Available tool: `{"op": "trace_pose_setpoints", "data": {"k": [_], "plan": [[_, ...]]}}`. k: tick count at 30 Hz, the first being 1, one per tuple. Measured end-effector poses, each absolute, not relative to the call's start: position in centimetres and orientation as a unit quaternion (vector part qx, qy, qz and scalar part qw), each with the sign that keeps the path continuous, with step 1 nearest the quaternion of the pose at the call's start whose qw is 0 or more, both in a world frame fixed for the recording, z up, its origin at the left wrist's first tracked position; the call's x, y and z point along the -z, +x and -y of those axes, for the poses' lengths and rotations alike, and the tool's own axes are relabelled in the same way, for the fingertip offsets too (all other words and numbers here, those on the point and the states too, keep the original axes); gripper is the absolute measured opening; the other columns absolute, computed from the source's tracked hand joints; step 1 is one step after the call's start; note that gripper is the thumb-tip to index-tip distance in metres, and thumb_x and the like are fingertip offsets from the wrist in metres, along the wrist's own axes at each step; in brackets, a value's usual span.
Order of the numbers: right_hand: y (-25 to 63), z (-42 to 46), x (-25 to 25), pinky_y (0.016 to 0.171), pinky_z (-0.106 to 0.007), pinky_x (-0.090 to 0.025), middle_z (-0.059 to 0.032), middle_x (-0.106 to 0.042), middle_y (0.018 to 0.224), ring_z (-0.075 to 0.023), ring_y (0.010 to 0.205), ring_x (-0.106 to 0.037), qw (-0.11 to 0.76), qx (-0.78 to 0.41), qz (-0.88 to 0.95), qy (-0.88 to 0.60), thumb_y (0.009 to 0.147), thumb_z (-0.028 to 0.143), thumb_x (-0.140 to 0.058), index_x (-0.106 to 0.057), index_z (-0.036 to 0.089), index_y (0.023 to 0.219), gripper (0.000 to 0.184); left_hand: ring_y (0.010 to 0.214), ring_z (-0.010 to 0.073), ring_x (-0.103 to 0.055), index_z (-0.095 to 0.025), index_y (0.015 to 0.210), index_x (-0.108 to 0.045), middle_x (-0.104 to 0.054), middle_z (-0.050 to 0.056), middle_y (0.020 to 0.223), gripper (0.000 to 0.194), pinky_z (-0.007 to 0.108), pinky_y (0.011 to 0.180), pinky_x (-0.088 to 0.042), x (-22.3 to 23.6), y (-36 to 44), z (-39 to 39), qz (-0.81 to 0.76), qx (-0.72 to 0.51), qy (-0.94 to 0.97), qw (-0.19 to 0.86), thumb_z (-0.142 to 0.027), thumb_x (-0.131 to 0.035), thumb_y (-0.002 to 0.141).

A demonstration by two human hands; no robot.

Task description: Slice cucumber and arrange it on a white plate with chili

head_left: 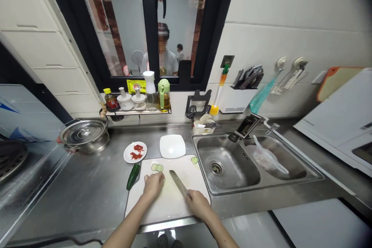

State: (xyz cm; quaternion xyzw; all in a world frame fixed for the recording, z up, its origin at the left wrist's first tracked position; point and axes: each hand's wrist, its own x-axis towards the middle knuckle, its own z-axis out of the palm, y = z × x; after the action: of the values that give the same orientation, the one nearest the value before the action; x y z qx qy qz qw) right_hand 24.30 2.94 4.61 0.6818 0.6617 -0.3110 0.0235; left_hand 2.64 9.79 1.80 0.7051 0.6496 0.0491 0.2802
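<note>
My right hand is closed round the handle of a kitchen knife, whose blade lies angled up and left over the white cutting board. My left hand rests curled on the board, pressing down on something pale that its fingers hide. Cucumber slices lie just beyond that hand, and one more slice sits at the board's far right corner. A whole green cucumber lies along the board's left edge.
A small plate of chopped red chilli and an empty white square plate stand behind the board. A steel sink with a plastic bag is to the right. A lidded steel pot sits left. A condiment shelf hangs behind.
</note>
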Motion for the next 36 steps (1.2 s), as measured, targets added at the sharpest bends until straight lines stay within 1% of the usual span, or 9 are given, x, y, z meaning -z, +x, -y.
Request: {"op": "trace_pose_setpoints", "data": {"k": [4, 10, 13, 19, 25, 36], "plan": [[23.8, -3.1, -5.0, 0.069, -0.026, -0.036, -0.0103, -0.07, 0.098, -0.0216, 0.094, -0.063, 0.035, 0.311, -0.667, 0.676, 0.091, 0.031, -0.04, -0.066, 0.019, 0.1, 0.031, 0.102, 0.0237, -0.057, -0.023, 0.094, -0.063, -0.069, 0.006, 0.099, 0.021, 0.038, 0.088, -0.026, -0.6, 2.3, -9.7, -0.654, -0.06, 0.716, 0.235, -0.019, -0.043, 0.087], [23.3, -2.8, -6.0, 0.073, -0.028, -0.038, -0.012, -0.069, 0.1, -0.0227, 0.096, -0.062, 0.076, 0.293, -0.687, 0.661, 0.092, 0.033, -0.039, -0.066, 0.018, 0.101, 0.032, 0.106, 0.0252, -0.054, -0.023, 0.102, -0.062, -0.067, 0.008, 0.108, 0.021, 0.039, 0.088, -0.026, -0.1, 1.5, -9.7, -0.679, -0.049, 0.703, 0.207, -0.024, -0.047, 0.088], [23.0, -2.5, -6.0, 0.075, -0.029, -0.039, -0.0122, -0.069, 0.101, -0.0228, 0.097, -0.062, 0.09, 0.281, -0.7, 0.65, 0.093, 0.033, -0.037, -0.065, 0.019, 0.102, 0.033, 0.106, 0.0242, -0.053, -0.024, 0.104, -0.063, -0.067, 0.008, 0.11, 0.023, 0.039, 0.089, -0.026, -0.3, 1.0, -9.8, -0.688, -0.044, 0.694, 0.209, -0.022, -0.045, 0.089], [22.0, -1.9, -6.2, 0.077, -0.031, -0.04, -0.0136, -0.069, 0.102, -0.0241, 0.098, -0.063, 0.12, 0.283, -0.71, 0.634, 0.094, 0.032, -0.036, -0.064, 0.018, 0.103, 0.033, 0.108, 0.0262, -0.051, -0.027, 0.109, -0.064, -0.065, 0.008, 0.115, 0.029, 0.041, 0.089, -0.027, -0.5, 0.4, -9.8, -0.686, -0.04, 0.692, 0.222, -0.023, -0.044, 0.088], [21.5, -1.1, -6.4, 0.077, -0.031, -0.04, -0.0136, -0.069, 0.1, -0.0243, 0.098, -0.063, 0.127, 0.283, -0.718, 0.624, 0.094, 0.031, -0.035, -0.065, 0.018, 0.102, 0.034, 0.109, 0.0269, -0.05, -0.028, 0.108, -0.064, -0.063, 0.007, 0.114, 0.027, 0.043, 0.09, -0.028, -0.2, 0.5, -9.7, -0.685, -0.036, 0.687, 0.238, -0.028, -0.05, 0.085], [21.1, -0.8, -5.9, 0.078, -0.033, -0.041, -0.0156, -0.069, 0.103, -0.0261, 0.099, -0.063, 0.143, 0.29, -0.709, 0.627, 0.093, 0.027, -0.034, -0.064, 0.016, 0.106, 0.035, 0.11, 0.028, -0.049, -0.028, 0.108, -0.065, -0.062, 0.007, 0.114, 0.027, 0.043, 0.09, -0.029, 0.0, 0.5, -9.6, -0.689, -0.045, 0.68, 0.246, -0.027, -0.05, 0.085]]}}
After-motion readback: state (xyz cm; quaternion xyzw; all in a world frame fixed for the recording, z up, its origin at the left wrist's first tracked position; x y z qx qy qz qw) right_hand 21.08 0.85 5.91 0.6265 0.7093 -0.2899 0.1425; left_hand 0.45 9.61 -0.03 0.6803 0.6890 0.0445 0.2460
